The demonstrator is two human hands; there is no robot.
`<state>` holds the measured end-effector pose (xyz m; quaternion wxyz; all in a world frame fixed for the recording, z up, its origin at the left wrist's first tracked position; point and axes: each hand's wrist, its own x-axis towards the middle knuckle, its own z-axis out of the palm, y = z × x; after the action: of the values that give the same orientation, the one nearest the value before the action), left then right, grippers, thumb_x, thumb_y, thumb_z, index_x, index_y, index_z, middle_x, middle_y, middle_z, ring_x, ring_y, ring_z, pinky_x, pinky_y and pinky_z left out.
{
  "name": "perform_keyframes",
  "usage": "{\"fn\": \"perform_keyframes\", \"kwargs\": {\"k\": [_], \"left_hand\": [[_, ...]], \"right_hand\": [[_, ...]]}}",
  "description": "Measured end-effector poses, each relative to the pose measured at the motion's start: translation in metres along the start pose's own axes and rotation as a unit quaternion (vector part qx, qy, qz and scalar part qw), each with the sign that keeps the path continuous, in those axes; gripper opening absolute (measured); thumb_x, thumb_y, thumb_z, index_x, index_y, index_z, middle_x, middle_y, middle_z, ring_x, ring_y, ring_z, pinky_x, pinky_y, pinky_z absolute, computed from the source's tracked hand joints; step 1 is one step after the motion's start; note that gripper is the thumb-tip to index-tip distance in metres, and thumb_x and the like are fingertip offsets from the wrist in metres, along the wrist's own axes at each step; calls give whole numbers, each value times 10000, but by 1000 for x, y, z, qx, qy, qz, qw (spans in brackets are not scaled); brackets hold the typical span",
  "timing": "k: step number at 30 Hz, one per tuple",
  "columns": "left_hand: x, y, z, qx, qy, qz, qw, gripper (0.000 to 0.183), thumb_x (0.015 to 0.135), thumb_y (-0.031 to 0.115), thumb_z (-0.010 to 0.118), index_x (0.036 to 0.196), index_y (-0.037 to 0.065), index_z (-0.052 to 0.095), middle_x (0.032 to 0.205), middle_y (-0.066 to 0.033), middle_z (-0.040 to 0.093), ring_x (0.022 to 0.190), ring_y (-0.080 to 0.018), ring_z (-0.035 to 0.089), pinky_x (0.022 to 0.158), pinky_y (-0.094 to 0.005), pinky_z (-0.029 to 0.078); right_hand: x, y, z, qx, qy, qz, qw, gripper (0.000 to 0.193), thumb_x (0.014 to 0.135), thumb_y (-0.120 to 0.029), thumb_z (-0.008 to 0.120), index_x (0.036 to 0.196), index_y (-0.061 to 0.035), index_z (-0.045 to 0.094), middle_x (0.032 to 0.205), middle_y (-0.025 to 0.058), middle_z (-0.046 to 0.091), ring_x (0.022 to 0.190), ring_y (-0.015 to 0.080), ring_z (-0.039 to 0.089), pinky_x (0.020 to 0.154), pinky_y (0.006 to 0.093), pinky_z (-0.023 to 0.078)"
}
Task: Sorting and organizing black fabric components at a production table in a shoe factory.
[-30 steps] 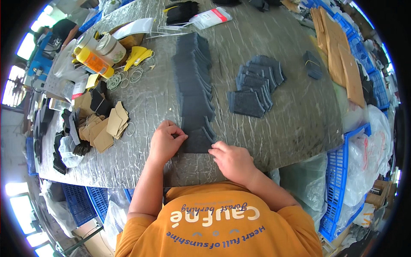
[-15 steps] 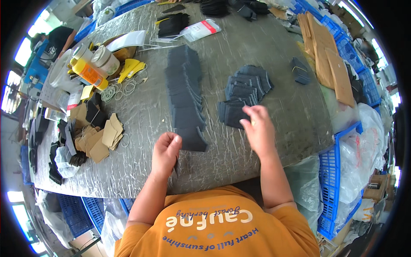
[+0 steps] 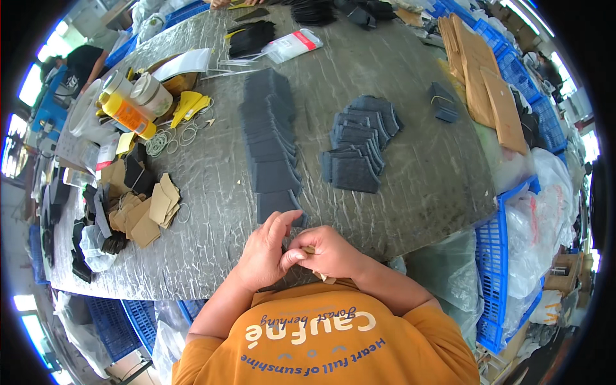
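Note:
My hands meet at the table's near edge, in front of my orange shirt. My right hand (image 3: 326, 251) is closed, with a small tan strip (image 3: 309, 249) showing between its fingers and a pale end hanging below. Beside it, touching or nearly so, my left hand (image 3: 262, 251) has its fingers loosely bent and apart; its palm side is partly hidden. Those fingertips overlap the near end of a long row of overlapping dark fabric pieces (image 3: 273, 141). To its right lies a fanned group of similar dark pieces (image 3: 354, 170), which neither hand touches.
On the left are a yellow bottle (image 3: 125, 114), a white jar (image 3: 151, 95), rubber bands (image 3: 160, 142) and tan card pieces (image 3: 165, 200). A banded dark bundle (image 3: 443, 102) and brown paper (image 3: 471, 67) lie right. Blue crates (image 3: 491, 282) flank the table. Another person works far left.
My right hand has moved from the fanned pieces down and left to my left hand. My left hand has shifted slightly right, its fingers now more extended. The view has shifted slightly.

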<state>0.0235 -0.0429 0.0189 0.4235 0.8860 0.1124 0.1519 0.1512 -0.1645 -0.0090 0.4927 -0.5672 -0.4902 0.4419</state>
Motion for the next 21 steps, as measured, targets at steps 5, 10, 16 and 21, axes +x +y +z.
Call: {"fn": "perform_keyframes", "kwargs": {"k": [5, 10, 16, 21], "left_hand": [[-2, -6, 5, -14, -19, 13, 1000, 753, 813, 598, 541, 1245, -9, 432, 887, -157, 484, 739, -295, 529, 637, -380, 471], [-8, -13, 18, -418, -4, -40, 908, 637, 850, 486, 606, 1245, 9, 460, 923, -51, 476, 801, -157, 457, 772, -305, 422], [-9, -20, 20, -586, 51, -85, 804, 251, 895, 185, 594, 1089, 25, 596, 1046, -61, 541, 984, -160, 500, 855, -297, 406], [-2, -8, -3, -149, 60, 43, 986, 166, 709, -10, 709, 834, 90, 661, 938, -47, 574, 916, -199, 531, 746, -308, 439]], "right_hand": [[-3, -5, -1, 42, -5, 11, 999, 85, 810, -91, 648, 840, -11, 653, 702, 50, 609, 636, 97, 542, 572, 284, 423], [-4, -8, 7, 209, -5, 89, 974, 47, 773, 6, 648, 819, -7, 651, 807, 22, 626, 755, 100, 582, 671, 244, 454], [-3, -4, 0, 498, -25, 163, 851, 137, 816, -32, 553, 933, 4, 615, 836, 20, 589, 794, 84, 545, 709, 244, 440], [0, 4, 0, 422, -22, 104, 901, 285, 848, -79, 382, 1042, 6, 573, 968, 57, 590, 885, 103, 567, 772, 246, 462]]}}
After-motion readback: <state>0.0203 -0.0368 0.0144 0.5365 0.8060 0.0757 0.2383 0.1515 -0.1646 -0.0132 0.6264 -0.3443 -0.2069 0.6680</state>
